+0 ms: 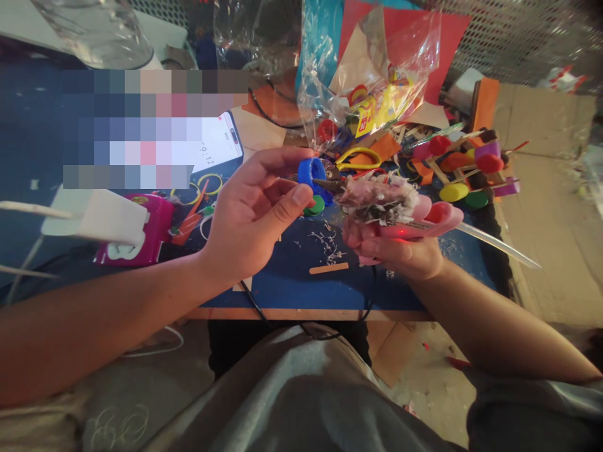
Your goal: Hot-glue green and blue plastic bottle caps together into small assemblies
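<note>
My left hand (257, 210) pinches a blue bottle cap (311, 171) between thumb and fingertips, its hollow side turned to the right. In my right hand (400, 251) is a pink hot glue gun (438, 220), fingers wrapped round its handle. Shreds of grey and whitish stringy glue cling thickly about its front. The dark nozzle (328, 185) points left, right at the cap; whether it touches the inside I cannot tell. A translucent glue stick (502, 245) sticks out of the gun's back. Just below the cap, a green cap (315, 205) lies on the blue table (292, 289).
Yellow-handled scissors (360, 158) lie beyond the gun. To their right sits a pile of sticks and coloured caps (471, 163). A wooden craft stick (328, 269) and glue scraps lie near the front edge. At left are a phone (219, 141), a white charger (97, 220) and a magenta box (157, 229).
</note>
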`<control>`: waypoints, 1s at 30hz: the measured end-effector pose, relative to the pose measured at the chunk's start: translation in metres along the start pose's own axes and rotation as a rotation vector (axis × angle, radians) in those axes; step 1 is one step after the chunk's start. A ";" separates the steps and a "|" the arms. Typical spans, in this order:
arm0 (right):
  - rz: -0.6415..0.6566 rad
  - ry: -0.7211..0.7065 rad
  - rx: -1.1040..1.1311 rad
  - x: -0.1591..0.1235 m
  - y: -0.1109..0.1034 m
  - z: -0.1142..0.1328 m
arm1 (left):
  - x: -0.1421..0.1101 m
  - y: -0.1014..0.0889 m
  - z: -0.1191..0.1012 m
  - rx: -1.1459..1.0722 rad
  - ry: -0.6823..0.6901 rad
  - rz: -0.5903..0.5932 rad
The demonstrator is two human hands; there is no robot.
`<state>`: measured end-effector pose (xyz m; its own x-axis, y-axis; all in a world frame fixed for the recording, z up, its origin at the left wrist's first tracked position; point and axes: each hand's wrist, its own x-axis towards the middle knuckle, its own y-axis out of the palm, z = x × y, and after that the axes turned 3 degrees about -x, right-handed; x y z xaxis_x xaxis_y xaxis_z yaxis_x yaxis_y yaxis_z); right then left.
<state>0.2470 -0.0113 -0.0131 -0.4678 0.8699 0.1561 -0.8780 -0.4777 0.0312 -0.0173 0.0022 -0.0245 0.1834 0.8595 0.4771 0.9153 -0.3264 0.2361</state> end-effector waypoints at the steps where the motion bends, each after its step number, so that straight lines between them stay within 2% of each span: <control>1: 0.005 -0.008 0.027 0.000 0.001 0.002 | 0.000 0.000 0.000 -0.006 -0.002 -0.001; 7: 0.093 0.127 0.237 0.001 0.005 0.012 | 0.002 0.000 -0.002 -0.011 -0.030 -0.014; 10: 0.074 0.109 0.294 0.002 0.007 0.014 | 0.002 -0.001 -0.001 -0.032 -0.036 -0.016; 15: 0.082 0.114 0.280 0.005 0.012 0.019 | 0.002 -0.005 0.003 -0.024 -0.016 -0.008; 20: 0.009 0.109 0.315 0.005 0.014 0.022 | 0.001 -0.006 0.010 -0.050 0.066 0.010; 24: 0.079 0.128 0.296 0.004 0.011 0.023 | 0.001 -0.004 0.013 -0.049 0.050 0.002; 27: 0.080 0.125 0.280 0.002 0.010 0.021 | 0.002 -0.005 0.015 -0.082 0.135 0.038; 30: 0.026 0.090 0.208 0.000 0.009 0.015 | 0.002 -0.005 0.015 -0.052 0.097 0.022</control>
<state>0.2408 -0.0172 0.0023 -0.5054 0.8600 0.0709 -0.8301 -0.5069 0.2324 -0.0159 0.0113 -0.0377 0.1658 0.8104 0.5619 0.8910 -0.3673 0.2669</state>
